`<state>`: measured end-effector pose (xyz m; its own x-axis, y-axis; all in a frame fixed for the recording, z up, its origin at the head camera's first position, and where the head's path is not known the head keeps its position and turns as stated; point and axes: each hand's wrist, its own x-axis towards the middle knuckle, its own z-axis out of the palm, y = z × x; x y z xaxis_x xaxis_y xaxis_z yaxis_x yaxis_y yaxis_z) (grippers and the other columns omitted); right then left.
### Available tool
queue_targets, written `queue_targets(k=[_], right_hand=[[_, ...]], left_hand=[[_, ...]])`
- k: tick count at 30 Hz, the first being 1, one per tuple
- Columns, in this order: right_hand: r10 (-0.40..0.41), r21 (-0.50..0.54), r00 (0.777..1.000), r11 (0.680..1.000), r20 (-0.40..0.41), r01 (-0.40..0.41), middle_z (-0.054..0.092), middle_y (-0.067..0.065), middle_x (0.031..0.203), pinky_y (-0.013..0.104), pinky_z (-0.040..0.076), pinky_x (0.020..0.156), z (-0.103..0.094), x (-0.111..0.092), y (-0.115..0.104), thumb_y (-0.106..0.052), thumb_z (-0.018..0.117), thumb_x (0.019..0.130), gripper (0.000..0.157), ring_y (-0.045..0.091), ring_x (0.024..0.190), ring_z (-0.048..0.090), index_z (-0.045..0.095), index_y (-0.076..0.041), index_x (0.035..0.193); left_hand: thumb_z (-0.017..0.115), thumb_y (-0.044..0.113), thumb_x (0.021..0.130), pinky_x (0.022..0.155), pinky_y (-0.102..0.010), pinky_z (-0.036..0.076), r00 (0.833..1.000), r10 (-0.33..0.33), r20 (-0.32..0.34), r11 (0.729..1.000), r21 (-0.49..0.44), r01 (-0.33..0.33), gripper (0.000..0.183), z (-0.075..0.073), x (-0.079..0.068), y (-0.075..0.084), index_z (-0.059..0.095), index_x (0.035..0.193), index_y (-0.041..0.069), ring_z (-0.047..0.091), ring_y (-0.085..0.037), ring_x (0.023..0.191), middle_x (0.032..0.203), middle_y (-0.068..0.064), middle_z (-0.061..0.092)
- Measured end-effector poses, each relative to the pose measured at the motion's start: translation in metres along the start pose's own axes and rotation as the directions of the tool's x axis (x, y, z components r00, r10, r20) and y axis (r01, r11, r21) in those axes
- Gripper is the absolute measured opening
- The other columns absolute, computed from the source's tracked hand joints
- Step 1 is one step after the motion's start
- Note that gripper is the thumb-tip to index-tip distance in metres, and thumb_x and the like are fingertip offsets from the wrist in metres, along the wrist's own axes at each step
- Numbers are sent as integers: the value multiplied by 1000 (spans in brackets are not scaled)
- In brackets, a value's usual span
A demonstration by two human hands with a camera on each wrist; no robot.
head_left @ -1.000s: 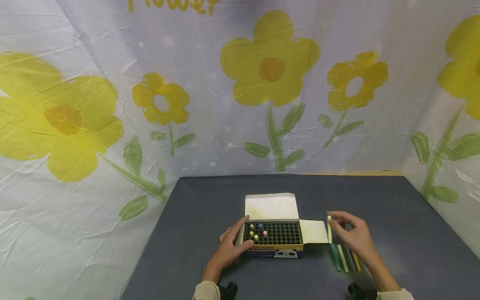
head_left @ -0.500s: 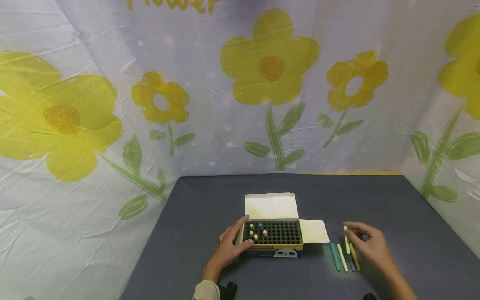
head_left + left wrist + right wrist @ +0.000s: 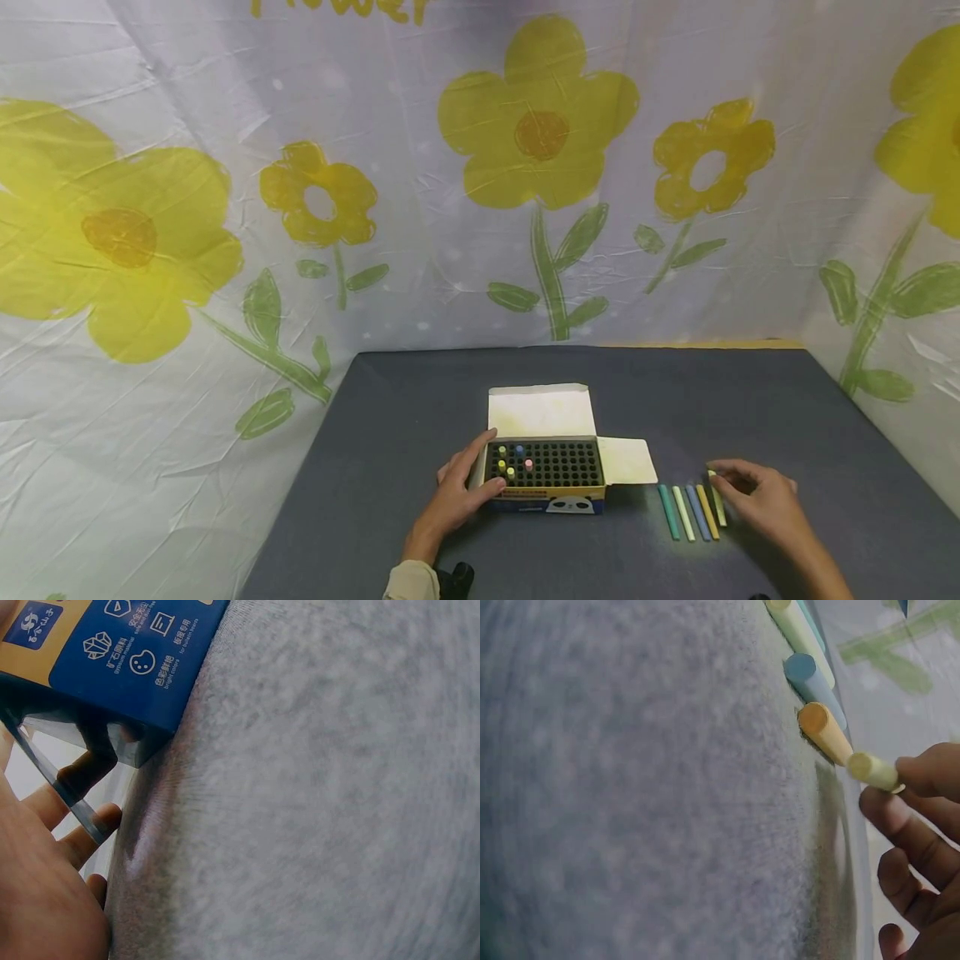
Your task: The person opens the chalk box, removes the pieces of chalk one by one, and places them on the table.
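Note:
My left hand [image 3: 457, 496] grips the left end of an open chalk box [image 3: 517, 504], thumb at the front edge and fingers behind. In the left wrist view the blue-and-yellow box [image 3: 142, 667] has its end flap standing out over the fingers. Several chalk tops show among its dark holes, all toward the left. My right hand [image 3: 768, 500] pinches a pale yellow chalk stick [image 3: 874, 772] by thumb and fingertips. That stick lies low beside a row of chalks: teal [image 3: 669, 512], pale green [image 3: 684, 513], blue [image 3: 697, 512] and orange [image 3: 708, 512].
The box's white lid [image 3: 540, 412] is folded back and a side flap [image 3: 630, 462] sticks out rightward, close to the chalk row. A dark cloth covers the table [image 3: 390, 400]. Behind it hangs a flower-printed curtain [image 3: 420, 275].
My right hand has moved right and nearer me with the pale yellow chalk, from the box's side flap to the right end of the row. My left hand stays on the box.

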<state>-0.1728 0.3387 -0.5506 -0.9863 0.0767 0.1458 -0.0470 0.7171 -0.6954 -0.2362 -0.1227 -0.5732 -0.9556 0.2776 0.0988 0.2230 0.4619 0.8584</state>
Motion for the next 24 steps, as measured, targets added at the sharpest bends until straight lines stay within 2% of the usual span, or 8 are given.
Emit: queue_targets(k=[4, 8, 17, 24], right_hand=[[4, -76, 999, 997, 52, -1, 76, -1, 84, 56, 25, 85, -2, 0, -2, -23, 70, 97, 23, -4, 69, 61, 75, -8, 114], [23, -125, 996, 992, 85, -12, 75, -6, 83, 48, 23, 80, -2, 0, -3, -24, 68, 97, 21, -2, 69, 59, 76, -11, 112], [12, -221, 995, 975, 99, 10, 71, -10, 77, 42, 22, 73, 1, 2, -4, -26, 71, 94, 16, 1, 64, 54, 77, -15, 105], [7, -255, 994, 967, 108, 20, 65, -12, 71, 42, 20, 72, 2, 1, -7, -23, 71, 92, 14, 2, 60, 48, 77, -16, 103]], left_hand=[[72, 46, 90, 107, -70, 18, 1000, 14, 5, 1000, -3, -14, 73, 0, 0, 0, 37, 153, 50, 41, -33, 142, 157, 0, 48], [72, 45, 90, 107, -69, 17, 1000, 20, 5, 1000, -1, -20, 73, -1, 0, -1, 38, 154, 49, 42, -32, 141, 156, 0, 48], [72, 44, 91, 111, -68, 11, 999, 43, 16, 999, -3, -43, 72, -1, 0, -1, 37, 154, 47, 40, -33, 145, 161, 4, 43], [72, 44, 90, 110, -68, 13, 999, 44, 12, 999, 1, -44, 73, 0, 1, -1, 37, 154, 48, 40, -33, 143, 159, 3, 45]])
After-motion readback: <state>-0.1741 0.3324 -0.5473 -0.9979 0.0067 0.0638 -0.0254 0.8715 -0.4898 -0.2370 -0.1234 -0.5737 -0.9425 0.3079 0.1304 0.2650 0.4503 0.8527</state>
